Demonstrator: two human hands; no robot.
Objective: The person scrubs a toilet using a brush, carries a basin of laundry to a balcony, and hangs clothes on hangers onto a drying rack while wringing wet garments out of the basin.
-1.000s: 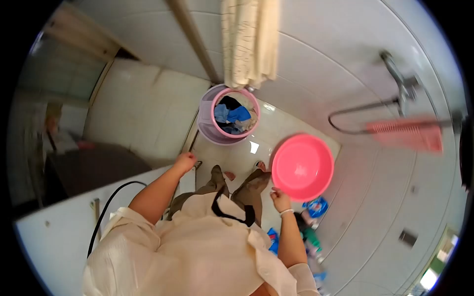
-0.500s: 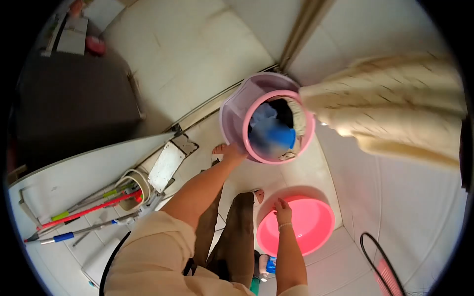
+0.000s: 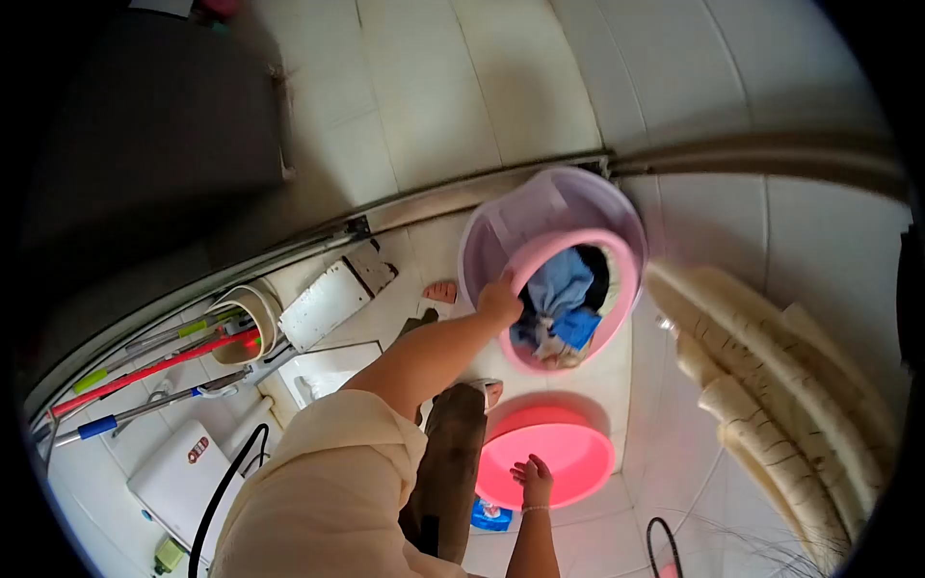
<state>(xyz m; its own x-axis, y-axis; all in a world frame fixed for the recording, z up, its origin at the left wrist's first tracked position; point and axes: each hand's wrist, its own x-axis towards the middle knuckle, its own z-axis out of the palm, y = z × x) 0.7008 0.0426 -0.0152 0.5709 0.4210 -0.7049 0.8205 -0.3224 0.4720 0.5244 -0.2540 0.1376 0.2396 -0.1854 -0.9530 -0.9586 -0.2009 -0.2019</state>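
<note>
My left hand [image 3: 499, 302] is closed on the near-left rim of a light pink basin [image 3: 623, 252]. That basin is tilted toward me and holds clothes: a light blue garment [image 3: 561, 282], dark and pale cloth, and a bright blue piece [image 3: 576, 328]. It overlaps a larger lilac tub [image 3: 479, 247] on the floor. My right hand [image 3: 533, 478], fingers apart and holding nothing, hovers over a bright pink basin [image 3: 578, 453] in which I see no contents.
A cream patterned cloth [image 3: 771, 395] hangs at the right. Mops with red and blue handles [image 3: 145, 409] lean in a beige bucket [image 3: 252, 328] at the left, beside a worn white stool [image 3: 323, 303]. A door track [image 3: 438, 200] crosses the floor.
My left hand now grips the clothes basin, which has tipped toward me. My right hand has stayed over the bright pink basin. The view has turned and shifted.
</note>
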